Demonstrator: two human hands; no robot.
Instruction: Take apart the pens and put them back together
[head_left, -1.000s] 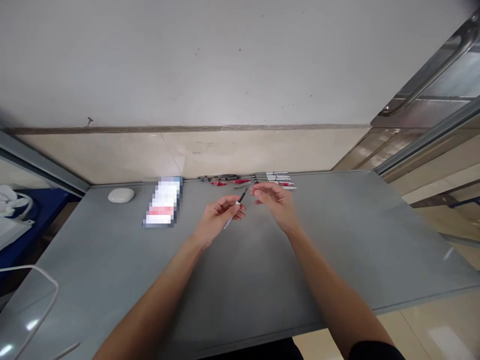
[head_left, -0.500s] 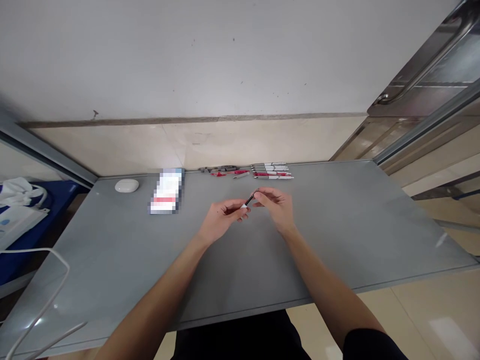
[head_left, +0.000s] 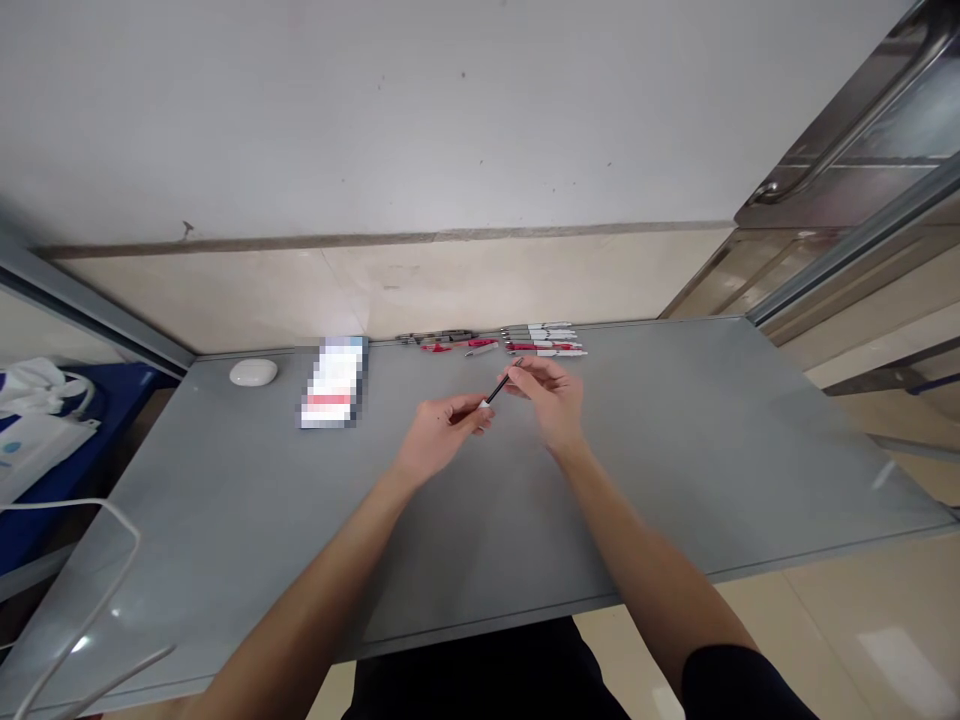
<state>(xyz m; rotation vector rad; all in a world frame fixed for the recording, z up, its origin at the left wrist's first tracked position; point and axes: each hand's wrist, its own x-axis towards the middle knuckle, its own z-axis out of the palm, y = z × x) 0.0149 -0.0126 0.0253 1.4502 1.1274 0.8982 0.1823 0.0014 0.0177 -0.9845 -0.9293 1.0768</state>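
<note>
Mid-frame, the left hand (head_left: pixel 436 436) grips a white pen barrel (head_left: pixel 484 404), the right hand (head_left: pixel 559 402) pinches its black refill (head_left: pixel 498 387) — this one incomplete, whole-looking pens (head_left: pixel 551 336) above.

Two hands (head_left: pixel 433 438), one refill (head_left: pixel 501 385), one phone (head_left: pixel 334 384), one white case (head_left: pixel 253 373), several pens (head_left: pixel 561 353)

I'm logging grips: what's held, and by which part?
A pen: left hand on its white barrel, right hand pinching the far end of its dark rod.
</note>
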